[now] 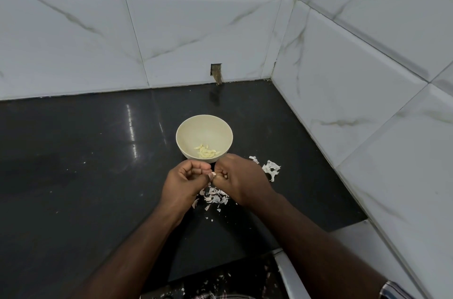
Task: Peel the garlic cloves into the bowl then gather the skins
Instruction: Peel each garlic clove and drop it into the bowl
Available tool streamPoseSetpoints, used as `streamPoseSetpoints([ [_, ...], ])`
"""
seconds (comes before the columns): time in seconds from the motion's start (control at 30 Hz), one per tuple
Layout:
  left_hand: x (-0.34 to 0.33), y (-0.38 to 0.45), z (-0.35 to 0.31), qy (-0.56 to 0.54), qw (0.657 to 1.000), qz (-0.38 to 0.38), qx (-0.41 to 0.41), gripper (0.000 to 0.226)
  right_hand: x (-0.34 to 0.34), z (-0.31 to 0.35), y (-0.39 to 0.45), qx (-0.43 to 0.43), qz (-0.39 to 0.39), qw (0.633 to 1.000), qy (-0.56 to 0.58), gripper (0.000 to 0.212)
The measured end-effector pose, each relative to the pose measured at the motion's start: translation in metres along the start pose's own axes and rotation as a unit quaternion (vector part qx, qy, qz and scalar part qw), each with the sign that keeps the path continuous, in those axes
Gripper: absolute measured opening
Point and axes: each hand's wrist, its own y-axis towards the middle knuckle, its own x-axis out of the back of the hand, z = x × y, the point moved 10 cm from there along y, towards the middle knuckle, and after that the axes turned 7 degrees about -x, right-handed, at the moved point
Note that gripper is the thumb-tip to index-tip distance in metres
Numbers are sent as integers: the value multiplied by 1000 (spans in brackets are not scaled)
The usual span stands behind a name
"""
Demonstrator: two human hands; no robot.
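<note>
Marble-veined wall tiles (pixel 196 29) back a glossy black counter (pixel 85 164), where a cream bowl (pixel 186 127) holds a few peeled cloves (pixel 207 151). Just in front of it, both forearms reach in and the hands meet, knuckles up. The left hand (pixel 182 182) and right hand (pixel 241 177) have fingers curled, pinching a small garlic clove (pixel 213 173) between their fingertips (mostly hidden). Papery skins (pixel 215 197) lie beneath the hands, more skin scraps (pixel 270 168) to the right.
</note>
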Motion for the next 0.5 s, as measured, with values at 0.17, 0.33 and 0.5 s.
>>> streamPoseSetpoints([
  [0.17,-3,0,1,-37,998,31,26,17,2,-3,1,-6,13,999,39,21],
  [0.33,-8,-2,6,-99,992,60,60,17,5,-11,2,-27,25,993,109,7],
  [0.5,-4,0,6,-91,993,39,57,16,8,-24,-1,-66,35,966,249,16],
])
